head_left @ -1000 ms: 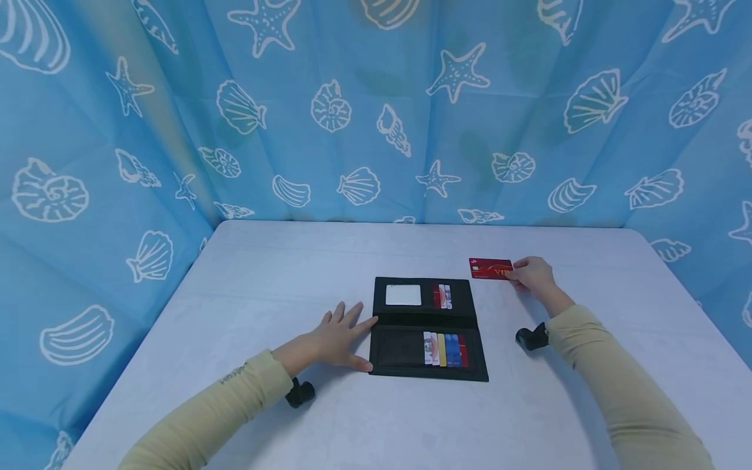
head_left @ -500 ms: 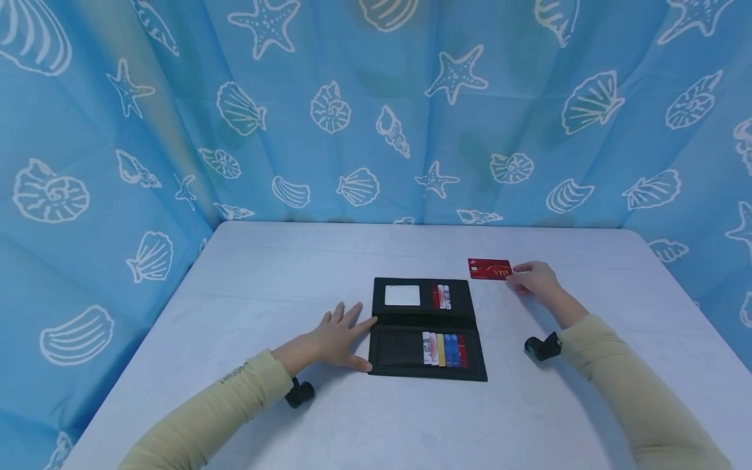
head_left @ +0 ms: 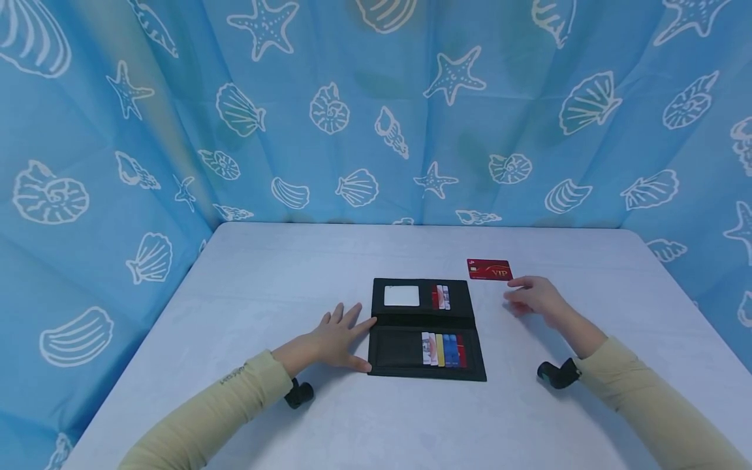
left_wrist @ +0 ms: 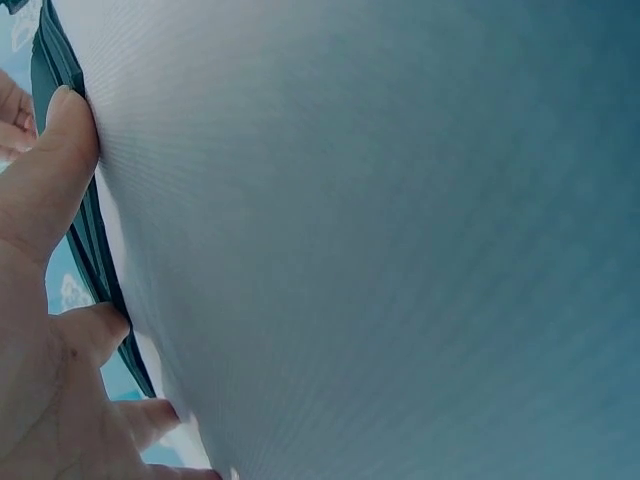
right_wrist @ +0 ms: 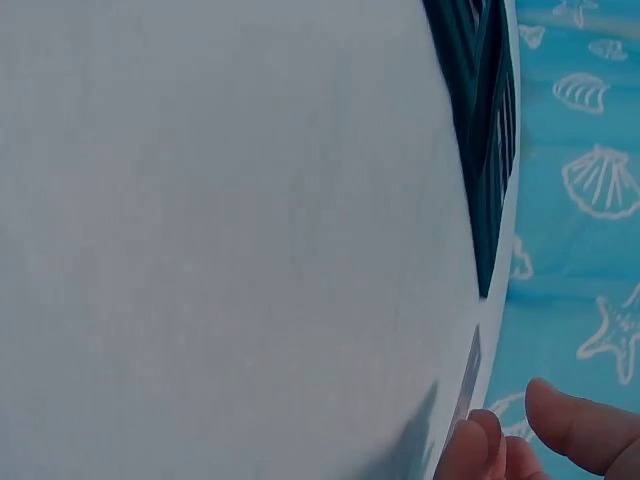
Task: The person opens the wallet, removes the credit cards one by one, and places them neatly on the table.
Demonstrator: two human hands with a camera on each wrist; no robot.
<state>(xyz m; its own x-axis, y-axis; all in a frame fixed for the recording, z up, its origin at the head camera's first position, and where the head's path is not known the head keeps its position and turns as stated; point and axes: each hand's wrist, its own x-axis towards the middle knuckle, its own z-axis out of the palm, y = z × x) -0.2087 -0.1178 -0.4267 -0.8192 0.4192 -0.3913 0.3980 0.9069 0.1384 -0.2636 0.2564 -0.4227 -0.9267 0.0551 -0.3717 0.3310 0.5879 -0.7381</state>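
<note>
1. Head view: the left grip (head_left: 335,343) lies spread, left of centre, at the left edge of the open wallet (head_left: 399,346). Steadying it well probably takes light, even pressure, so it lies flat on the tabletop (head_left: 282,274). The bent right grip (head_left: 540,300), holding nothing, likely does best not nudging the red card (head_left: 489,269), which lies flat just above and left of it, near the wallet's upper right corner.
2. Left wrist view: thumb and forefinger touch the wallet's edge at the left of the frame.
3. Right wrist view: at lower right, thumb and fingers stand apart; the card lies just above the fingertips, contact unclear.
</note>
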